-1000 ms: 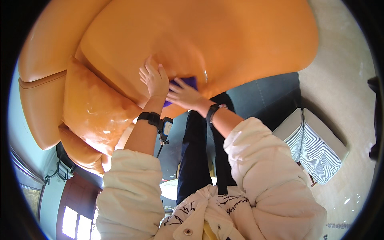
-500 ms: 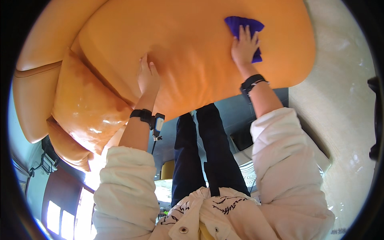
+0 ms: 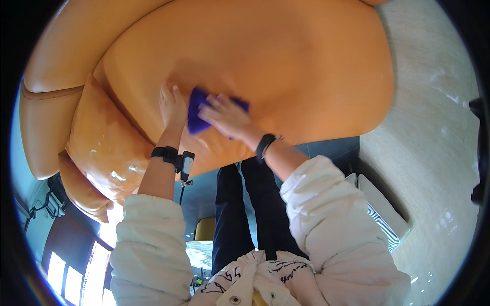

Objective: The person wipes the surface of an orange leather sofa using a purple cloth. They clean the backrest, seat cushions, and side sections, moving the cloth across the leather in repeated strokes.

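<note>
Closest to the camera is the person's own body: a cream jacket (image 3: 286,278) with black scribble-style print on the front, and dark trousers (image 3: 247,214) running down to the dark floor patch under the seat. Both forearms come up out of pushed-back cream sleeves.

The left arm has a black wrist strap with a small device (image 3: 186,166) clipped on it and a thin cable hanging off. The left hand (image 3: 172,106) is open, fingers spread flat, palm pressed onto the orange leather. It isn't gripping anything, just resting on the surface right beside the cloth.

The right arm wears a plain black band (image 3: 265,145). The right hand (image 3: 227,116) lies palm-down on top of a purple cloth (image 3: 196,113), fingers loosely curled over it and pinning it against the seat. The cloth is bunched, poking out to the left of the hand and a bit past the fingers, almost touching the left hand.

Under all of that is the big orange leather sofa (image 3: 286,66), its seat cushion filling most of the view, with a shiny padded arm on the left.

Off to the right, pale stone floor (image 3: 434,102), plus a white box with a striped black-and-white side (image 3: 383,217) near the right sleeve.
</note>
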Available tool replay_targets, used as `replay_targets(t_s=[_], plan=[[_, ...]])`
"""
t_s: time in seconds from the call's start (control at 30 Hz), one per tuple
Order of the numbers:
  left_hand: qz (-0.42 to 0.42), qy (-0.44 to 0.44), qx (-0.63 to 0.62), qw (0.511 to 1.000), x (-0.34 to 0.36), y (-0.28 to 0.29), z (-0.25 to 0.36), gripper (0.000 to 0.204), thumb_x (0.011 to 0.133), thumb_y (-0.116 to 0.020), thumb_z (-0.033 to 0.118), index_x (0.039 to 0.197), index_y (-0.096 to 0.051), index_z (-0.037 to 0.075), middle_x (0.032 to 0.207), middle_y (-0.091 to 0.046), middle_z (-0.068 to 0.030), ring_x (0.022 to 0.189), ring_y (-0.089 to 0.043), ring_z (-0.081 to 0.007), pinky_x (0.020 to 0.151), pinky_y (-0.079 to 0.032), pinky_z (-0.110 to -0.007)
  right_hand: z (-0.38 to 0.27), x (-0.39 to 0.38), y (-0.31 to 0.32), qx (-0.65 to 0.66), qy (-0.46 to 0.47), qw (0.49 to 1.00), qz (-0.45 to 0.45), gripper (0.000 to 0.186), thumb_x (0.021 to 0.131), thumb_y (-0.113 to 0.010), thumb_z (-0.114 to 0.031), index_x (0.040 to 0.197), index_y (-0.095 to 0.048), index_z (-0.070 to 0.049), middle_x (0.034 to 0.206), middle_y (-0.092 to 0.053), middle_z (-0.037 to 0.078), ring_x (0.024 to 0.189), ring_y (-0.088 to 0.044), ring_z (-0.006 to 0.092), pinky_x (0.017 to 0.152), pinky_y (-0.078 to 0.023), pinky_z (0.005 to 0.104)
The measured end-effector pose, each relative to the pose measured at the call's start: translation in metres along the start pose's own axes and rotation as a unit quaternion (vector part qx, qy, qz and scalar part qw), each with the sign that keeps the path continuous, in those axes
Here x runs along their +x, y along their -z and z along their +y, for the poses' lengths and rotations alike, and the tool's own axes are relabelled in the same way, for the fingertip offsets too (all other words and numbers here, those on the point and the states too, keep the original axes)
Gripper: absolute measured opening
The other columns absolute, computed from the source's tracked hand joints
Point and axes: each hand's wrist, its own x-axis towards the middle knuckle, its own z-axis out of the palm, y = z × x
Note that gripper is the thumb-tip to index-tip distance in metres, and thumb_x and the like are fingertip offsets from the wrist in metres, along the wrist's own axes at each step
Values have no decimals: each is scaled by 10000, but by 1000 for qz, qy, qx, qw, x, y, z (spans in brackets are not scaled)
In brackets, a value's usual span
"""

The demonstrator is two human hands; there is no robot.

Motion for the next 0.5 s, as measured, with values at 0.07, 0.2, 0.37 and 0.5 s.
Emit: replay_targets(t_s=[0.07,0.2,0.37,0.5], plan=[[-9,-27,49,998,4,-6,6,531,1029,-408,299,1494,-303,65,1530,-341,-201,1429,-303,-344,1167,-247,-442,60,-9,28,-69,-108,991,42,441,816,-628,-92,1257,-613,-101,1409,-513,106,1362,-400,379,1131,-312,539],[-20,-65,126,990,2,-24,21,537,1024,-423,307,1522,-290,156,1590,-232,-152,1465,-215,-342,1173,-198,-511,157,-72,103,-137,-333,919,159,488,864,-613,-129,1341,-534,-70,1446,-476,135,1334,-406,428,1101,-316,559],[-28,-80,227,970,29,-40,29,558,1022,-419,341,1546,-264,225,1614,-193,-110,1479,-178,-340,1165,-201,-541,218,-105,125,-202,-543,789,207,550,964,-517,-302,1460,-429,-80,1563,-336,149,1397,-294,491,1143,-219,604],[-83,-67,266,958,46,-35,30,513,1021,-408,336,1522,-325,266,1612,-225,-80,1467,-240,-308,1137,-279,-534,220,-58,102,-194,-522,794,242,559,960,-509,-323,1454,-440,-70,1562,-332,168,1400,-254,528,1134,-196,639]])
